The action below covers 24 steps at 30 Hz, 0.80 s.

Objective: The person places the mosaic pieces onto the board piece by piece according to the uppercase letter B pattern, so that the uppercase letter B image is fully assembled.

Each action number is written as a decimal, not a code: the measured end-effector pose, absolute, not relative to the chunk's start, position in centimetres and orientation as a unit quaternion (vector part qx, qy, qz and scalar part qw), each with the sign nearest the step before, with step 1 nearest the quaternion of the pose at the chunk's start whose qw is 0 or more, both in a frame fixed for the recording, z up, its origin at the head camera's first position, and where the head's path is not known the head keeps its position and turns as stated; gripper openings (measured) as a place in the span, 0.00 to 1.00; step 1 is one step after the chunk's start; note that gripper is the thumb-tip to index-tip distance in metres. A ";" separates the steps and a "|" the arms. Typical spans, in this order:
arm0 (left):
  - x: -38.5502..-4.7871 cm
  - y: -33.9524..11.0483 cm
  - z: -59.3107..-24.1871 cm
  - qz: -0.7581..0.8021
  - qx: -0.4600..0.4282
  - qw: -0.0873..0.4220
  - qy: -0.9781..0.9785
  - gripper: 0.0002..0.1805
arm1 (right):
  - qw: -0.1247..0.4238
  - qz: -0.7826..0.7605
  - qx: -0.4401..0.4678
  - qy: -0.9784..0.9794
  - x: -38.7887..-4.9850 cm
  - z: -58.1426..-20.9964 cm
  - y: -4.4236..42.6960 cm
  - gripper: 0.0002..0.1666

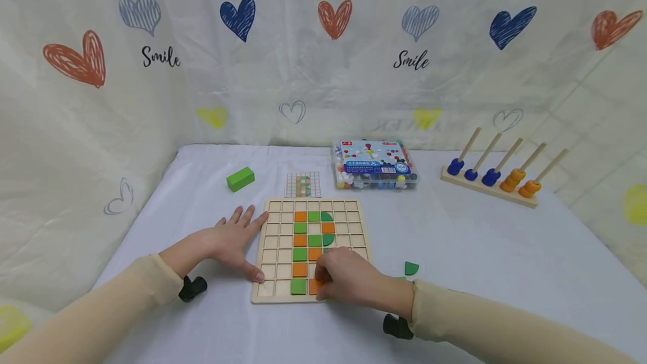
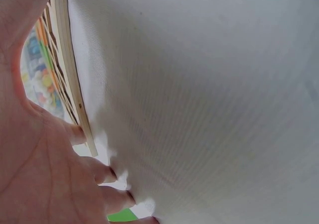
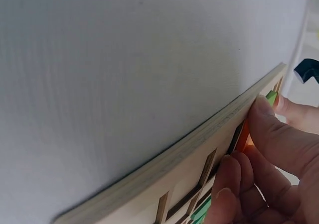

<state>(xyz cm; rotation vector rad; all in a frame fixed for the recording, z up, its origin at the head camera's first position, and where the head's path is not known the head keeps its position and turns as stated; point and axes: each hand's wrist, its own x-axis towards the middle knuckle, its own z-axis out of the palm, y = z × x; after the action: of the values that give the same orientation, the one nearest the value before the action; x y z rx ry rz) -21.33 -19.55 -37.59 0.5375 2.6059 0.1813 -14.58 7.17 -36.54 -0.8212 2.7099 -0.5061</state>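
Observation:
A wooden grid board (image 1: 267, 271) lies on the table with orange and green square tiles and dark green quarter-round tiles set in its cells. My left hand (image 1: 229, 243) spreads its fingers along the board's left edge, thumb and index fingertip touching the frame. Over the lower middle of the board, my right hand (image 1: 349, 280) pinches an orange square tile (image 3: 242, 137) at the bottom row, beside a green tile (image 1: 299, 286). The right hand hides part of the board's lower right. A dark green quarter-round tile (image 1: 411, 268) lies loose by the right wrist.
Behind the board lies a small printed pattern card (image 1: 303, 184). A green block (image 1: 240, 179) stands back left, and a clear box of colourful parts (image 1: 376, 164) back right. Farther right is a wooden peg stand (image 1: 487, 187) with blue and orange beads.

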 end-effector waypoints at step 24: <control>-21.1 -19.5 -37.3 0.068 0.199 0.232 0.950 0.77 | 0.092 -0.166 -0.360 0.914 -14.7 -36.1 7.7 0.03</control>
<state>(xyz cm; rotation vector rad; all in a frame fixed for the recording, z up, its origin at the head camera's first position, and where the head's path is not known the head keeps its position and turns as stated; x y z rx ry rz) -21.13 -19.55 -37.28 0.5477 2.6101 0.1876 -14.70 7.70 -36.14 -1.0689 2.7133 -0.4922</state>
